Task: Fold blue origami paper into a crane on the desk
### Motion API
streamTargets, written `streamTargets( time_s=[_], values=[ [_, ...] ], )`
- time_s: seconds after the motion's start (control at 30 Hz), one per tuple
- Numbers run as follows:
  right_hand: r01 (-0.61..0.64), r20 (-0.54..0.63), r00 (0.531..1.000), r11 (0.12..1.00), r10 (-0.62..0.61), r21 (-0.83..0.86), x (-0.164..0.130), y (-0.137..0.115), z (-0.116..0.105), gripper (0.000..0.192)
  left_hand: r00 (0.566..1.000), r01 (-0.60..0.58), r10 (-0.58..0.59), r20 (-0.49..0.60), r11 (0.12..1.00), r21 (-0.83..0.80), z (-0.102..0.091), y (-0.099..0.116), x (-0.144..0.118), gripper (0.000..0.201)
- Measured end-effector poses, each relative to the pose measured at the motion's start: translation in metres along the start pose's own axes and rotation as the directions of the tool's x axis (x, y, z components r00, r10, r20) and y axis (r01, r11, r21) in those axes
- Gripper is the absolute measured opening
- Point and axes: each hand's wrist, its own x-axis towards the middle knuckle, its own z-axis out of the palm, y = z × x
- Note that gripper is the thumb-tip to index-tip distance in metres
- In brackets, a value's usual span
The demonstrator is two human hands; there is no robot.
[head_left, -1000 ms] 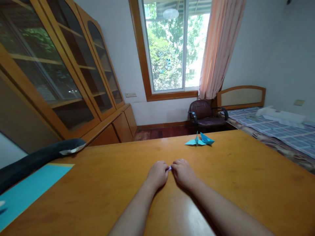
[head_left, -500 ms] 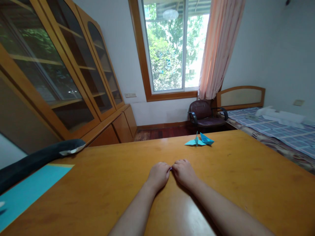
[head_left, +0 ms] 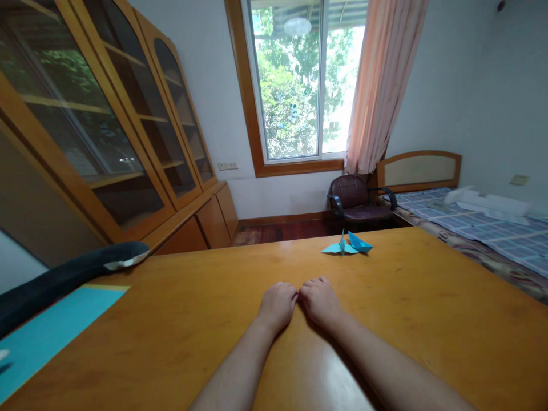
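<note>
Bare left hand [head_left: 279,302], bare right hand [head_left: 319,300]: curled, close together over glossy orange-brown wooden bench [head_left: 192,319]; grip hidden, cannot tell. Light-blue folded-paper crane [head_left: 342,248]: near bench's far edge; forward sweep could knock it off.

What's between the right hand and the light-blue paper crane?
In the head view, only wooden tabletop shows between the right hand and the light-blue paper crane.

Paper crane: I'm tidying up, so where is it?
In the head view, right of centre, the paper crane sits near the table's far edge, left of the darker folded paper.
</note>
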Motion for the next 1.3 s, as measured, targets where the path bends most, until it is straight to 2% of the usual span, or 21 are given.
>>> streamTargets(
  time_s=[0.17, 0.47, 0.8, 0.87, 1.0, 1.1, 1.17, 1.3],
  values=[
    [-0.051, -0.034, 0.998, 0.999, 0.051, 0.011, 0.002, 0.006, -0.004, 0.020, 0.999, -0.009, 0.010, -0.037, 0.999, 0.032, 0.000, -0.010, 0.003, 0.028],
    [-0.175, -0.094, 0.980, 0.984, 0.177, 0.027, 0.000, 0.025, -0.014, 0.020, 0.993, 0.026, -0.032, -0.116, 0.998, -0.055, -0.002, -0.025, 0.002, 0.023],
    [-0.372, -0.225, 0.902, 0.928, 0.367, 0.022, 0.001, 0.033, -0.015, 0.019, 0.981, 0.143, -0.148, -0.126, 0.989, -0.049, -0.001, -0.032, 0.004, 0.023],
    [-0.343, -0.259, 0.903, 0.938, 0.344, 0.050, 0.000, 0.032, -0.015, 0.019, 0.980, 0.145, -0.149, -0.130, 0.989, -0.040, 0.000, -0.032, 0.003, 0.022],
    [-0.115, -0.300, 0.943, 0.987, 0.143, 0.110, -0.003, 0.021, -0.015, 0.018, 0.992, 0.066, -0.065, -0.111, 0.998, 0.006, 0.002, -0.021, 0.002, 0.022],
    [0.017, -0.268, 0.963, 0.992, 0.017, 0.125, -0.005, 0.008, -0.011, 0.015, 0.996, -0.033, 0.035, -0.077, 0.999, 0.037, 0.005, -0.007, 0.000, 0.025],
    [0.043, -0.215, 0.977, 0.992, -0.018, 0.116, -0.006, 0.000, -0.008, 0.014, 0.995, -0.076, 0.079, -0.061, 0.996, 0.047, 0.006, 0.000, 0.000, 0.025],
    [-0.022, -0.100, 0.995, 0.997, 0.029, 0.072, -0.006, -0.007, -0.006, 0.016, 0.994, -0.096, 0.099, -0.054, 0.994, 0.057, 0.008, 0.005, -0.001, 0.026]
  ],
)
